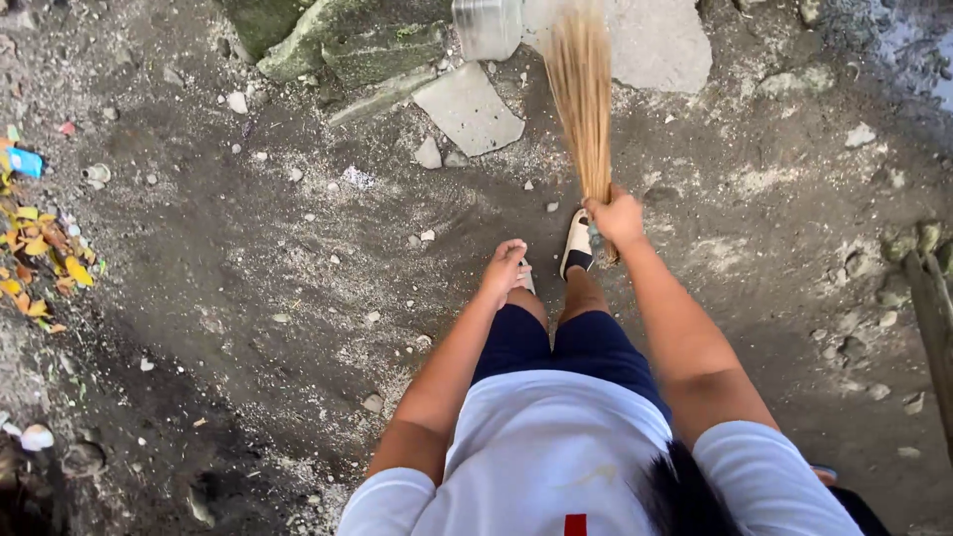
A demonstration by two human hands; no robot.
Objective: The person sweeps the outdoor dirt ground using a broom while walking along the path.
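Note:
My right hand (617, 218) grips the bound end of a stick broom (581, 89), whose tan bristles fan out ahead over the dirt and a concrete slab. My left hand (503, 270) hangs loosely curled above my left foot, holding nothing that I can see. Below the hands are my dark blue shorts, a white shirt and a white sandal (578, 244) on my right foot.
Packed dirt ground (248, 278) is strewn with small stones. Broken concrete pieces (469, 109) and mossy rocks (347, 45) lie ahead. A heap of yellow leaves and litter (40, 248) sits at the left edge. A wooden post (933, 308) stands at the right.

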